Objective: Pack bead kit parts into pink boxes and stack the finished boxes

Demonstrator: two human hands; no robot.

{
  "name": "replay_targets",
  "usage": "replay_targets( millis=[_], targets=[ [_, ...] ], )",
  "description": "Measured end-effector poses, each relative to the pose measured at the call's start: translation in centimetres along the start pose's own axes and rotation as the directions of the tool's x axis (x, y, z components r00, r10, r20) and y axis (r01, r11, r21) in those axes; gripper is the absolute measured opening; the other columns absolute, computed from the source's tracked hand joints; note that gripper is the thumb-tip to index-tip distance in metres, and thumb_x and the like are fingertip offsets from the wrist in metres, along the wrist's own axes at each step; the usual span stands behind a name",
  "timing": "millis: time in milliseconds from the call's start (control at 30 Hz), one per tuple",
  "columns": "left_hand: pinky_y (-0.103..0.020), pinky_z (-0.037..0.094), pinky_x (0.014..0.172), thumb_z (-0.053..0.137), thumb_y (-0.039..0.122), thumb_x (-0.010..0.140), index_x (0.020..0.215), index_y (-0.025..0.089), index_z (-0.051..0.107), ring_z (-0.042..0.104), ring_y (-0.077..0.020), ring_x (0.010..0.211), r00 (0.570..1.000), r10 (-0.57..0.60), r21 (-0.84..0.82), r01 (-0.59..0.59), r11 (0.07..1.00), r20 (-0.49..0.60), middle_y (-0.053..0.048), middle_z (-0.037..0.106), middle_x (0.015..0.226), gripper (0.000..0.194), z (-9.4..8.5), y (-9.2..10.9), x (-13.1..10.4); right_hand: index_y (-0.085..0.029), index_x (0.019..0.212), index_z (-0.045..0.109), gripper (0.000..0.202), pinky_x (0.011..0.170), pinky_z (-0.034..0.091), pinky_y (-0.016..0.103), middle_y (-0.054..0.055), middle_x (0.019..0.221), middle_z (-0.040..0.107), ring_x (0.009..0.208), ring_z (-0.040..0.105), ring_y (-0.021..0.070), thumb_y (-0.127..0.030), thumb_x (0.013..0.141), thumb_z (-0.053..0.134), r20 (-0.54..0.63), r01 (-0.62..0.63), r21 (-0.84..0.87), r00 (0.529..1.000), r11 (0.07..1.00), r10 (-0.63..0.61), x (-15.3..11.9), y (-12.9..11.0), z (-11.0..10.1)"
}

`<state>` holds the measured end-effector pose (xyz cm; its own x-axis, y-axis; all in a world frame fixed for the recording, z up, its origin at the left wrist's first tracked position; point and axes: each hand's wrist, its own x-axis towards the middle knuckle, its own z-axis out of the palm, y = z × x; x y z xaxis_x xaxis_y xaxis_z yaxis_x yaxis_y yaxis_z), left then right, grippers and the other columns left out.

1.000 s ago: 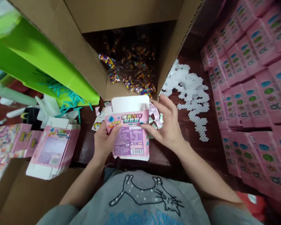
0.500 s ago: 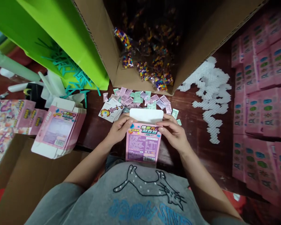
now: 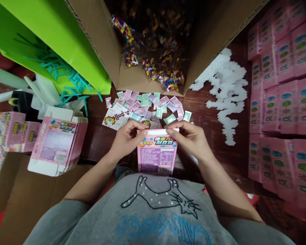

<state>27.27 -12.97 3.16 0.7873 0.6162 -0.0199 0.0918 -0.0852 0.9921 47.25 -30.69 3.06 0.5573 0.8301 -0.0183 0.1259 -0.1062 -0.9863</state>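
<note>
A small pink printed carton (image 3: 156,154) stands upright at the near table edge, held between both hands. My left hand (image 3: 126,137) pinches its top left corner. My right hand (image 3: 190,137) pinches the top right corner, fingers over the white top flap, which lies folded down. Just beyond the carton lie several small pink and mint sachets (image 3: 153,103) and printed pattern cards (image 3: 116,116).
A big open cardboard box (image 3: 132,78) with bags of coloured beads (image 3: 165,73) stands behind. A green bag (image 3: 53,44) with teal sticks is at left, flat pink cartons (image 3: 57,141) near left, white pegboard pieces (image 3: 225,88) at right, stacked finished pink boxes (image 3: 283,102) far right.
The carton came down closer to my body and its white top flap, standing up before, has been folded down. My right hand went from the carton's side to its top corner.
</note>
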Motion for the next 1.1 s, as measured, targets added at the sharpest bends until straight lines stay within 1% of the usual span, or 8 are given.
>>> replay_targets(
  millis=[167, 267, 400, 500, 667, 733, 867, 1100],
  targets=[
    [-0.044, 0.067, 0.107, 0.086, 0.031, 0.098, 0.111, 0.024, 0.076, 0.082, -0.0226, 0.12, 0.983, 0.148, 0.074, -0.156, 0.985, 0.107, -0.009, 0.086, 0.126, 0.019, -0.1, 0.3, -1.6, -0.031, 0.105, 0.091, 0.026, 0.1, 0.07, 0.043, 0.006, 0.116, 0.089, 0.11, 0.084, 0.0218, -0.053, 0.107, 0.077, 0.245, 0.095, 0.007, 0.965, 0.995, -0.093, -0.2, -0.7, -2.8],
    [-0.041, 0.069, 0.103, 0.085, 0.024, 0.1, 0.104, 0.024, 0.077, 0.085, -0.0206, 0.114, 0.967, 0.246, 0.055, -0.249, 0.967, 0.067, -0.006, 0.087, 0.122, 0.009, -1.0, 0.7, -2.9, -0.034, 0.112, 0.091, 0.04, 0.109, 0.067, 0.049, 0.006, 0.129, 0.086, 0.125, 0.081, 0.0241, -0.058, 0.115, 0.059, 0.283, 0.166, -0.037, 0.947, 0.985, -0.149, 1.1, 0.1, -3.6],
    [-0.038, 0.069, 0.099, 0.096, 0.029, 0.092, 0.095, 0.022, 0.074, 0.084, -0.0212, 0.112, 0.943, 0.184, 0.013, -0.188, 0.982, -0.278, -0.005, 0.086, 0.116, 0.023, -3.9, 0.0, -4.3, -0.026, 0.139, 0.082, 0.044, 0.119, 0.058, 0.058, 0.013, 0.142, 0.08, 0.133, 0.074, 0.033, -0.056, 0.108, 0.073, 0.198, 0.177, -0.36, 0.974, 0.916, -0.11, 4.2, 2.4, -0.2],
    [-0.038, 0.068, 0.099, 0.101, 0.046, 0.084, 0.092, 0.021, 0.065, 0.082, -0.0216, 0.113, 0.815, 0.033, -0.073, -0.092, 0.993, -0.578, -0.006, 0.083, 0.117, 0.044, -6.3, -1.8, -5.7, -0.016, 0.149, 0.074, 0.063, 0.12, 0.052, 0.064, 0.021, 0.144, 0.076, 0.139, 0.066, 0.0419, -0.041, 0.094, 0.092, 0.32, 0.167, -0.633, 0.946, 0.756, 0.059, 5.8, 3.3, 3.9],
    [-0.033, 0.065, 0.092, 0.098, 0.055, 0.086, 0.096, 0.022, 0.059, 0.079, -0.0198, 0.109, 0.74, -0.204, -0.18, 0.113, 0.977, -0.641, -0.007, 0.08, 0.125, 0.051, -7.5, -5.1, -10.2, -0.019, 0.106, 0.082, 0.01, 0.103, 0.058, 0.042, 0.008, 0.11, 0.084, 0.105, 0.076, 0.0248, -0.028, 0.102, 0.082, 0.457, 0.199, -0.598, 0.88, 0.776, 0.127, 8.9, 2.7, 4.4],
    [-0.031, 0.065, 0.089, 0.095, 0.058, 0.088, 0.098, 0.023, 0.06, 0.078, -0.0187, 0.104, 0.739, -0.231, -0.181, 0.149, 0.972, -0.633, -0.006, 0.079, 0.123, 0.051, -7.0, -6.0, -11.3, -0.019, 0.111, 0.081, 0.018, 0.095, 0.06, 0.037, 0.008, 0.112, 0.083, 0.098, 0.076, 0.022, -0.035, 0.109, 0.073, 0.392, 0.175, -0.584, 0.916, 0.793, 0.086, 11.5, 2.2, 2.6],
    [-0.03, 0.063, 0.084, 0.094, 0.064, 0.085, 0.102, 0.023, 0.063, 0.075, -0.0179, 0.096, 0.747, -0.237, -0.182, 0.156, 0.971, -0.622, -0.007, 0.079, 0.119, 0.054, -5.7, -6.7, -11.0, -0.01, 0.139, 0.07, 0.035, 0.116, 0.055, 0.047, 0.023, 0.144, 0.075, 0.132, 0.072, 0.0331, -0.029, 0.113, 0.056, 0.065, 0.028, -0.755, 0.997, 0.655, 0.032, 15.6, 1.3, 0.5],
    [-0.033, 0.061, 0.093, 0.093, 0.07, 0.084, 0.117, 0.022, 0.07, 0.073, -0.0207, 0.101, 0.699, -0.229, -0.11, 0.211, 0.971, -0.677, -0.006, 0.077, 0.115, 0.062, -5.7, -7.3, -10.9, -0.015, 0.139, 0.069, 0.04, 0.115, 0.056, 0.048, 0.023, 0.136, 0.078, 0.132, 0.071, 0.0383, -0.038, 0.113, 0.049, 0.065, -0.005, -0.804, 0.993, 0.595, 0.096, 12.6, 1.1, 0.0]
  ],
)
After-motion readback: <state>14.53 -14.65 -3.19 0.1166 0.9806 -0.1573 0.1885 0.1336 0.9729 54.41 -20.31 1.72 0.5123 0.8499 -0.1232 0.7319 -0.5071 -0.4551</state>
